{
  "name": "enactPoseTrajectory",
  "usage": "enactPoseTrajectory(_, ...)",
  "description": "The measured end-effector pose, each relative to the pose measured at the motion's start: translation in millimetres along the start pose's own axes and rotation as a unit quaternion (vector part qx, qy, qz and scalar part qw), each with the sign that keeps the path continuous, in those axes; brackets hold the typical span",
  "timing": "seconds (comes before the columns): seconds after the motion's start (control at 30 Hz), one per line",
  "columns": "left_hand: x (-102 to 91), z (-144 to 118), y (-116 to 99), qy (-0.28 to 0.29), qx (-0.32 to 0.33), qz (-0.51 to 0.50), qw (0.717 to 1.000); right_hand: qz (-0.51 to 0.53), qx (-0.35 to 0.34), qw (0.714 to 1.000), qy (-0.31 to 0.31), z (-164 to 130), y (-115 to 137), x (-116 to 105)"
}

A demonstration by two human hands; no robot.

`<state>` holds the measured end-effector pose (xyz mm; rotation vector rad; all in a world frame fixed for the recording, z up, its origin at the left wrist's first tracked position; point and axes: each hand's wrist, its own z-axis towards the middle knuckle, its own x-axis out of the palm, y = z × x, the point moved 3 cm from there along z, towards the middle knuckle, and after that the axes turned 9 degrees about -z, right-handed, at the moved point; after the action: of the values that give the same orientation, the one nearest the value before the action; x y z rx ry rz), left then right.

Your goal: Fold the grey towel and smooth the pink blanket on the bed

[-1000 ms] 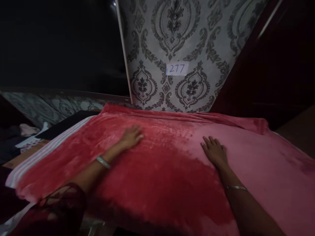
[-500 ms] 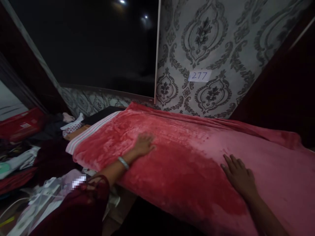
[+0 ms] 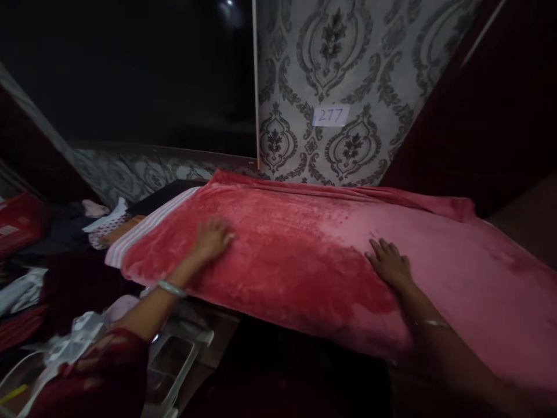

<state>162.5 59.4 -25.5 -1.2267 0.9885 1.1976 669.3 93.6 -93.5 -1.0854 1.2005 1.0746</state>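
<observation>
A red and pink plush blanket [image 3: 278, 255] lies spread over a raised surface, with a striped edge at its left end and a ridge of folds along the back. My left hand [image 3: 212, 238] rests on its red left part, palm down, fingers spread and slightly blurred. Further right, my right hand [image 3: 389, 262] lies flat near the border of the red and pink areas, its fingers apart. Neither hand grips the cloth. A bracelet [image 3: 172, 288] circles my left wrist.
Behind the blanket stand a large dark screen [image 3: 152, 75] and a patterned wall [image 3: 335, 52] bearing a paper label [image 3: 331, 115] marked 277. Clothes [image 3: 107, 223], plastic bags [image 3: 82, 334] and a red bag [image 3: 21, 223] crowd the left. A pale frame [image 3: 187, 366] stands below the blanket's front edge.
My left hand has slid leftward over the blanket. My right hand stays spread on it near the colour border. The whole view has shifted, with the wall and screen now further left and higher.
</observation>
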Motion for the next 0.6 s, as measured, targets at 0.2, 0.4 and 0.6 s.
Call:
enactPoseTrajectory(0.2,65.3,-58.8,-180.0,0.143,0.303,-0.138,0.932,0.004,-0.016,1.0,0.009,-40.4,24.0,-16.1)
enactPoseTrajectory(0.4,75.6,-71.9,-149.9,0.087,0.248,-0.135,0.955,-0.047,-0.04,0.998,-0.014,-65.5,22.7,15.5)
enactPoseTrajectory(0.6,32.9,-53.3,49.4,0.038,-0.036,-0.018,0.998,-0.023,-0.069,0.996,-0.058,-54.6,14.3,37.7)
